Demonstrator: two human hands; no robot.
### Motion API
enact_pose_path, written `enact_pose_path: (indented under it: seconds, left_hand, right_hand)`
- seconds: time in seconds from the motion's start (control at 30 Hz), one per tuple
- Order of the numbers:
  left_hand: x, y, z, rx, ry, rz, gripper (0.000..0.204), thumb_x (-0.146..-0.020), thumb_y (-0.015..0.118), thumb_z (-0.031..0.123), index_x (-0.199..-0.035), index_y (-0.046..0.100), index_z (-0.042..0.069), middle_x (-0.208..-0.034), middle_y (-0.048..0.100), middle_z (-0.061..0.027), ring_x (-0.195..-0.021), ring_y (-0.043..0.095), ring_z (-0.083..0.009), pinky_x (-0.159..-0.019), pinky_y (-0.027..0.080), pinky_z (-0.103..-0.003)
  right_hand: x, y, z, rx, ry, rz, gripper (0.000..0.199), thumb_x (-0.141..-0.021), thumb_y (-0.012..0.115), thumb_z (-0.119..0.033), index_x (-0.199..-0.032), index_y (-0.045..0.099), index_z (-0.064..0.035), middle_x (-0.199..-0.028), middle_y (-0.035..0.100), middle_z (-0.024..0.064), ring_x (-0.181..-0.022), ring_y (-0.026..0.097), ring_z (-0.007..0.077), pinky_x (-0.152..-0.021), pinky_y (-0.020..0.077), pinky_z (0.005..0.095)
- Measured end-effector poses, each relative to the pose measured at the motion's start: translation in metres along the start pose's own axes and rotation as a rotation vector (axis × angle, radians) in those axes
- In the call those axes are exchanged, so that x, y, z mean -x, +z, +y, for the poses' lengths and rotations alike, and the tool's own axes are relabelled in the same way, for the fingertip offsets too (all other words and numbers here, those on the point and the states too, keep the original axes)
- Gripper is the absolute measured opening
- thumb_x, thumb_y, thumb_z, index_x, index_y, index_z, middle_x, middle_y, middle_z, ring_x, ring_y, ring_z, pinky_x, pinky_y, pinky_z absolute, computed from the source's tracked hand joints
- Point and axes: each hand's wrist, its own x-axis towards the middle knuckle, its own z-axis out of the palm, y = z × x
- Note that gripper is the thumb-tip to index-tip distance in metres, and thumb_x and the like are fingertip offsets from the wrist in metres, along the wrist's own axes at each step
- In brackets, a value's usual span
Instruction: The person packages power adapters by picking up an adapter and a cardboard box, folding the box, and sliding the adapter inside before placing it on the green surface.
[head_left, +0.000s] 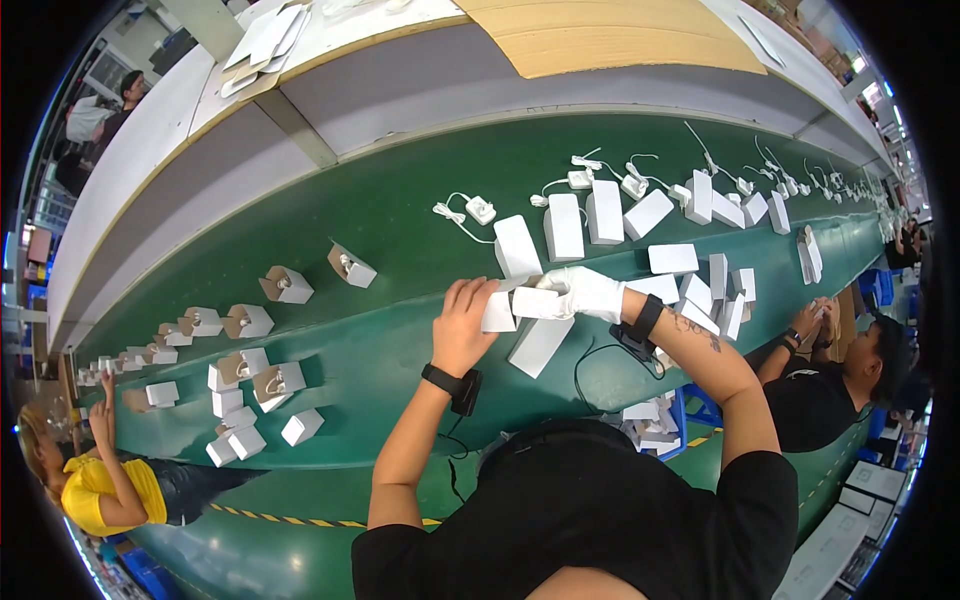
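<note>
Holding a white box (520, 303) between both hands' fingers (482, 290).

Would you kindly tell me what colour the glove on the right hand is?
White; the glove shows best in the head view, covering the right hand.

Shirt: black, short sleeves.
Left hand (463, 325): bare, black wristband with a cable trailing down.
Right hand (585, 292): white glove, black wristband, dark forearm tattoo.

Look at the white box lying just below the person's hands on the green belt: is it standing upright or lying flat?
Lying flat. The white box rests on its broad face on the green belt, tilted diagonally, just below the left hand.
</note>
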Motion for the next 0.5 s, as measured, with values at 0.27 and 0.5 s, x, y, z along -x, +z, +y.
enact_pose_path:
  seconds: [0.27, 0.5]
  left_hand:
    - [0.003, -0.014, -0.004, -0.168, 0.141, 0.054, 0.065, -0.055, 0.072, 0.003, -0.116, 0.055, 0.016, -0.120, 0.055, -0.0029, -0.112, 0.051, -0.0268, -0.078, 0.054, -0.036]
    - [0.012, -0.007, 0.000, 0.068, 0.077, -0.070, 0.066, -0.052, 0.076, 0.009, -0.115, 0.057, 0.015, -0.112, 0.060, -0.0050, -0.106, 0.055, -0.0282, -0.078, 0.052, -0.038]
  right_hand:
    - [0.016, 0.009, 0.010, -0.690, 0.156, -0.080, 0.029, -0.077, 0.067, -0.009, -0.105, 0.062, -0.0006, -0.091, 0.064, 0.0021, -0.079, 0.060, 0.0115, -0.070, 0.0485, 0.0245]
    - [0.020, 0.046, -0.066, 1.088, -0.292, 0.115, 0.026, -0.082, 0.062, -0.016, -0.105, 0.060, -0.0040, -0.098, 0.065, 0.0089, -0.083, 0.064, 0.0231, -0.068, 0.0498, 0.0288]
